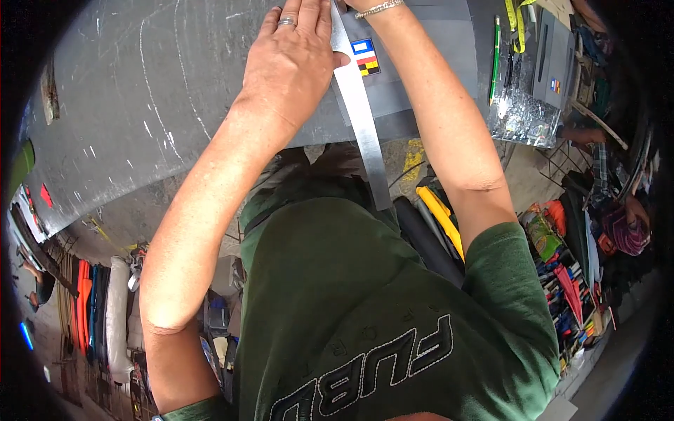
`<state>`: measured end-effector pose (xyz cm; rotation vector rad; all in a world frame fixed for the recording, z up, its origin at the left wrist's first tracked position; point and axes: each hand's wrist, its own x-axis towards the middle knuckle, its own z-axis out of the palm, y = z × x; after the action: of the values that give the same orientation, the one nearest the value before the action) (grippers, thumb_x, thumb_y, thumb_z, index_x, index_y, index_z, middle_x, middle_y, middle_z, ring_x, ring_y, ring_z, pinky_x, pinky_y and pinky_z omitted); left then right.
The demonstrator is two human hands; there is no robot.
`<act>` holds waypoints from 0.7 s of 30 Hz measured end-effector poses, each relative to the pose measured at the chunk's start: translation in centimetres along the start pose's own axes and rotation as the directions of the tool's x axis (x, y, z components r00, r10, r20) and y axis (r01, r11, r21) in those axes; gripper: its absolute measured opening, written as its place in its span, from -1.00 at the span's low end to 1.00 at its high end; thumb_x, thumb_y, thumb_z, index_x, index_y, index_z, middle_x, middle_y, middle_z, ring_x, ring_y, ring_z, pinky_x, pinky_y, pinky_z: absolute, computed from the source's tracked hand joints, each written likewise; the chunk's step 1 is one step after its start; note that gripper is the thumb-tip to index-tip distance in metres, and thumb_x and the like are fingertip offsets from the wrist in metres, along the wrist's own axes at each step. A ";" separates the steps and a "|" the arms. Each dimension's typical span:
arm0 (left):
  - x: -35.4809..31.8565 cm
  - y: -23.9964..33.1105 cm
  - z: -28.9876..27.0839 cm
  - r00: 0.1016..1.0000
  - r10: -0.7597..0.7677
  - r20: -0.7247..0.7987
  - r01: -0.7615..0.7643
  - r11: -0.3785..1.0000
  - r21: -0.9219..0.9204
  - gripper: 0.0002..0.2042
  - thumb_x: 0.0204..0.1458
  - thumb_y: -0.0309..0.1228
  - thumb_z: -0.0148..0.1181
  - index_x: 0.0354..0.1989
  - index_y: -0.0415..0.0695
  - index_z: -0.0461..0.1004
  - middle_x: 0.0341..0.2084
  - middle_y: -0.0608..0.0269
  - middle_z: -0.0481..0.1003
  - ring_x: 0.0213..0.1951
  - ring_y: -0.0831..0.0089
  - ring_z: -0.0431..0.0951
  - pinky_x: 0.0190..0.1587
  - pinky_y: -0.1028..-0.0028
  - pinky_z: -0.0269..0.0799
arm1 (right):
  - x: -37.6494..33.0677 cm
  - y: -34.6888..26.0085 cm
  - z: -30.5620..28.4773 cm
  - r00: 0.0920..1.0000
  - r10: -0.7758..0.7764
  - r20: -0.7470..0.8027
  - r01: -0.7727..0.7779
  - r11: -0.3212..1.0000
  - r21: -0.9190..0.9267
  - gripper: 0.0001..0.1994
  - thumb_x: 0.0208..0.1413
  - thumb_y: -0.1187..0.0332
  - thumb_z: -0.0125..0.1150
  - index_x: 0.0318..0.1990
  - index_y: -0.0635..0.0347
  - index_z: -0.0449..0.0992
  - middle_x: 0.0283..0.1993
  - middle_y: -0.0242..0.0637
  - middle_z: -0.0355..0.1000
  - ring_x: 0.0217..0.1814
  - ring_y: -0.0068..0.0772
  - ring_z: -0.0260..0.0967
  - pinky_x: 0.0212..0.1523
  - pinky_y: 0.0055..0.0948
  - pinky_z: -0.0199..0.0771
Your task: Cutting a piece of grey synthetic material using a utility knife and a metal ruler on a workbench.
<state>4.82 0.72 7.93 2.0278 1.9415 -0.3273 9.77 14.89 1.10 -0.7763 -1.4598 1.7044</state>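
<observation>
My left hand [298, 52] lies flat with its fingers stretched out, a ring on one of them. Its thumb rests on the edge of a long metal ruler [361, 116], which runs down past the table's near edge toward my shirt. Under and beside the ruler is a grey sheet [435, 42] of material. On the sheet, just right of the ruler, sits a small patch [365, 57] of coloured blocks. Of my right arm the wrist with a bracelet [380, 8] shows at the top edge; the fingers are cut off by the frame.
The dark worktable [196, 77] bears white scratch lines. At its right lie a green pencil [496, 59], a yellow tape measure [519, 28] and a grey piece [551, 63] with a similar patch. Rolls of material [116, 316] stand below left; a yellow roll [441, 217] leans beside me.
</observation>
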 end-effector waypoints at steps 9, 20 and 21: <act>0.2 0.1 0.1 1.000 0.015 0.013 -0.015 0.999 0.033 -0.25 0.28 -0.07 0.09 0.44 -0.44 0.11 0.46 -0.18 0.12 0.51 0.08 0.09 0.50 0.17 0.05 | 0.8 1.7 -0.9 0.720 -0.638 0.272 0.622 0.420 -0.661 -0.58 0.04 0.73 0.15 0.10 0.47 0.29 -0.13 0.23 0.41 -0.20 0.40 0.36 -0.16 0.08 0.46; 0.2 0.2 -0.9 0.997 0.014 0.074 -0.019 0.997 0.081 -0.25 0.28 -0.07 0.09 0.44 -0.44 0.11 0.46 -0.19 0.12 0.50 0.09 0.11 0.50 0.17 0.05 | 1.3 2.2 -1.4 0.715 -0.657 0.240 0.631 0.457 -0.627 -0.55 0.03 0.74 0.15 0.13 0.47 0.31 -0.18 0.23 0.42 -0.22 0.37 0.38 -0.18 0.04 0.46; 0.1 0.1 -0.6 0.999 0.017 0.041 -0.019 0.998 0.060 -0.25 0.28 -0.07 0.08 0.44 -0.44 0.10 0.46 -0.19 0.11 0.50 0.09 0.11 0.50 0.18 0.04 | 1.5 2.7 -1.5 0.715 -0.657 0.239 0.630 0.457 -0.628 -0.55 0.03 0.74 0.15 0.13 0.47 0.31 -0.18 0.23 0.42 -0.22 0.37 0.38 -0.18 0.04 0.46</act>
<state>4.91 1.03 8.41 2.0588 1.9103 -0.4246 9.79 16.80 -1.75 -0.4675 -2.0404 0.5290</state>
